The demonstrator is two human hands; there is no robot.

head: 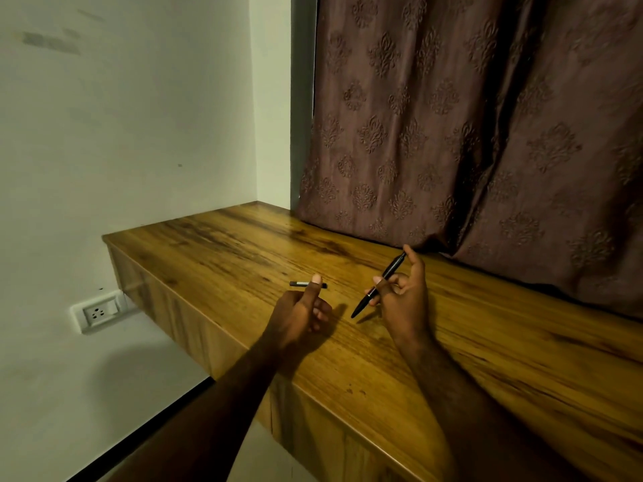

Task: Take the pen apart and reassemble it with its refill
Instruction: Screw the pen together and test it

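Wood-grain desk [452, 360] fills the lower right of the view, set into a corner between a pale wall [121, 133] and a brown patterned curtain [469, 116] that hangs down to the desk's back edge. A wall socket [99, 313] sits low on the left, below the desk's end.

The right hand [403, 297] is closed around a black pen [379, 285], thumb and fingers gripping near its middle band, the pen tilted with its tip pointing down toward the desk and its button end up near the curtain. The left hand [302, 313] is loosely curled, its thumb raised; a small dark and grey piece [306, 284] lies level at that thumb. Whether the hand pinches it or it rests on the desk behind cannot be told, nor whether it is a refill or a cap.

The pen looks light, stiff and smooth, so it would likely slip if held by the glossy barrel alone; the middle band, probably the joint, seems the best place to grip on either side and twist. Any thin refill inside would be easy to bend or drop.

Open desk lies ahead and to the right. The front edge runs close under both wrists, and the left end is near, so a small round part could roll off.
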